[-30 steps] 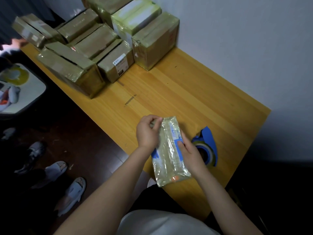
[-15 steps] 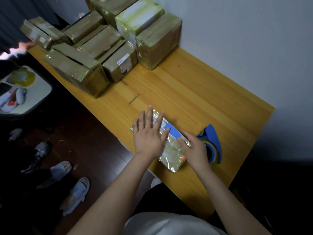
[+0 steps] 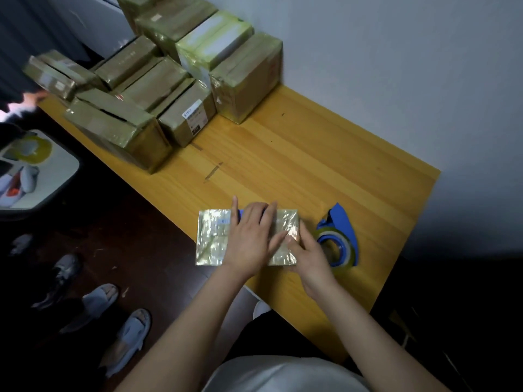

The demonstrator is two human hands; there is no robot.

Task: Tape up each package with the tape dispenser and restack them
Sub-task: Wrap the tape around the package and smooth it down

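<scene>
A flat package [image 3: 215,239] wrapped in shiny tape lies on the wooden table [image 3: 311,154], close to its near edge. The left hand [image 3: 252,239] rests palm-down on the middle of the package, fingers spread and flat, pressing rather than gripping. The right hand [image 3: 310,250] sits at the package's right end, its fingers extended and touching the top near the corner, thumb side toward the left hand; it is open and clamped on nothing. Just beside the right hand, on its far side from the package, the blue tape dispenser [image 3: 339,236] lies on the table with its roll of clear tape showing; neither hand touches it as far as can be seen. Well apart, at the far end of the table against the wall [image 3: 396,66], a stack of taped boxes [image 3: 181,89] stands grouped together.
</scene>
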